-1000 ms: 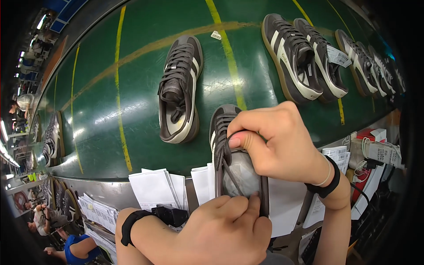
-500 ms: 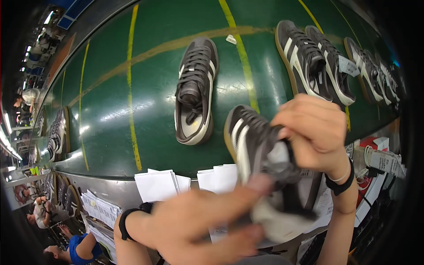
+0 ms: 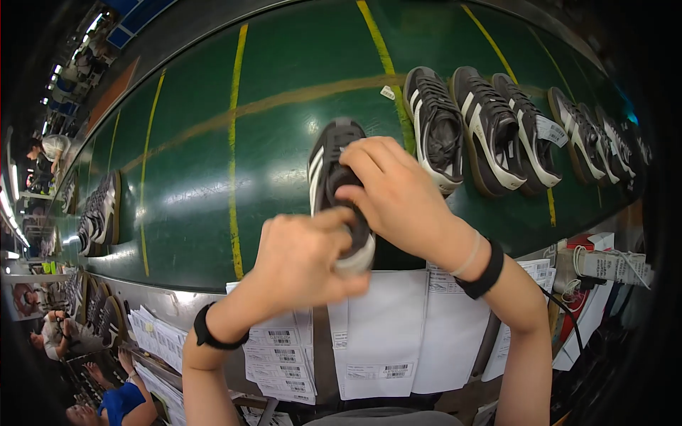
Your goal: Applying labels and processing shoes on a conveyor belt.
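Right now both hands grip one dark sneaker [image 3: 334,170] with white stripes, held over the near edge of the green conveyor belt [image 3: 199,170]. The left hand [image 3: 302,259] closes around its heel end — fingers curled under the pale sole — while the right hand [image 3: 394,192] clasps the upper from above, covering the laces. Farther along the belt's right side, a row of matching sneakers [image 3: 490,128] lies side by side, toes pointing away. More sneakers [image 3: 96,213] sit at the belt's left end. White printed sheets [image 3: 398,334] hang below the near edge.
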Available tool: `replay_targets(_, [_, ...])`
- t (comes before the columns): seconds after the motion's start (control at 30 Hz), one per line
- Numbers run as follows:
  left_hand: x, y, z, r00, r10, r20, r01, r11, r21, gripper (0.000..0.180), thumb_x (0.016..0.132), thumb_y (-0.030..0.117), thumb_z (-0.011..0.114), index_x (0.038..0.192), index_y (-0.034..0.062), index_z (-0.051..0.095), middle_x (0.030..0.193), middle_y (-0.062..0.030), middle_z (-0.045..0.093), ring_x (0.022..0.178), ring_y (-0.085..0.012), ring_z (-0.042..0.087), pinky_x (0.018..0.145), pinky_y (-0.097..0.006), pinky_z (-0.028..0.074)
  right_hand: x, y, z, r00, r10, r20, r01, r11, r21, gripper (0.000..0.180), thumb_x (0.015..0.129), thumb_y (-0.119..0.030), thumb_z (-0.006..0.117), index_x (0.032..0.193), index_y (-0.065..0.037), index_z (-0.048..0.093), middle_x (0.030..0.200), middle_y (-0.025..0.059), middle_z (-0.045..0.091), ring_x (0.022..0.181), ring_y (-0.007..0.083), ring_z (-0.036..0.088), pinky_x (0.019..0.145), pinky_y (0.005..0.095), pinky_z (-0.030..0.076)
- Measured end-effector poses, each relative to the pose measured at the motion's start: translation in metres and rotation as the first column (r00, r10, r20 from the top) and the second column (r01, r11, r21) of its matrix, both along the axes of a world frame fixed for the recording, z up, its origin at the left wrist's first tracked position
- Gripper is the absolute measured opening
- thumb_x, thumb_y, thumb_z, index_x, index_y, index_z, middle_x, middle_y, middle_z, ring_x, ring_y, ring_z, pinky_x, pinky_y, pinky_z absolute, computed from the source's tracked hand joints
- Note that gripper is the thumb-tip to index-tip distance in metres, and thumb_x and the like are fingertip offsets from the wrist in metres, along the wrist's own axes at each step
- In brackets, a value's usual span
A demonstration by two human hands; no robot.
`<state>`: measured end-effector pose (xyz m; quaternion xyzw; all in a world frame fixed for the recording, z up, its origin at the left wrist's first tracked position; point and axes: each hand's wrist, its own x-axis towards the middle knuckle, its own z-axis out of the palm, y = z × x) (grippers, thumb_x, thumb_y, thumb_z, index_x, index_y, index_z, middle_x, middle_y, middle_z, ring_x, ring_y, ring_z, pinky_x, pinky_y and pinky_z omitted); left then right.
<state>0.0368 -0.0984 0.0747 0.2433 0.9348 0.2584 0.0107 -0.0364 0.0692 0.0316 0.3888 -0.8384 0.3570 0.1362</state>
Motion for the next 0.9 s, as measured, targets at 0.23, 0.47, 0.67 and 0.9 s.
replay_targets(0.23, [0.057,0.012,0.072,0.963,-0.197,0.183,0.189,0.98,0.06,0.039,0.063,0.037,0.081,0.052,0.0119,0.053,0.098,-0.0084,0.071,0.039,-0.0113,0.051,0.037,-0.026,0.039,0.051,0.013,0.047,0.96,0.241,0.144,-0.246,0.969,0.018,0.02,0.072,-0.008,0.073,0.086,-0.001,0.06,0.081,0.0104,0.061,0.073,0.0281,0.06,0.065,0.0375,0.051])
replay_targets(0.47, [0.062,0.01,0.073,0.943,-0.055,0.329,0.041,0.998,0.048,0.029,0.058,0.035,0.075,0.06,0.0096,0.061,0.102,-0.0062,0.07,0.053,-0.0144,0.064,0.04,-0.032,0.046,0.012,-0.002,0.033,0.768,0.202,0.609,-0.16,0.979,-0.123,0.011,0.085,0.0,0.063,0.074,0.003,0.064,0.055,0.0057,0.054,0.05,0.0064,0.047,0.048,0.0231,0.034])
replay_targets(0.67, [0.059,0.004,0.066,0.946,-0.185,0.266,0.148,0.977,0.154,0.018,0.063,0.018,0.073,0.071,0.004,0.064,0.09,-0.0176,0.069,0.059,-0.0275,0.062,0.052,-0.037,0.049,0.016,0.012,0.037,0.563,0.183,0.806,-0.038,0.98,-0.195,0.012,0.089,-0.004,0.065,0.08,0.004,0.068,0.066,-0.0018,0.062,0.06,0.0025,0.051,0.054,0.0198,0.04])
replay_targets(0.9, [0.015,0.013,0.012,0.969,0.189,-0.161,-0.2,0.978,-0.052,0.036,0.068,0.013,0.082,0.095,-0.0031,0.063,0.109,-0.0191,0.066,0.081,-0.0273,0.066,0.067,-0.034,0.053,0.078,0.167,0.035,0.666,-0.533,0.522,0.501,0.838,0.215,0.025,0.093,-0.019,0.065,0.103,0.004,0.066,0.086,0.0091,0.069,0.075,0.012,0.064,0.068,0.0259,0.05])
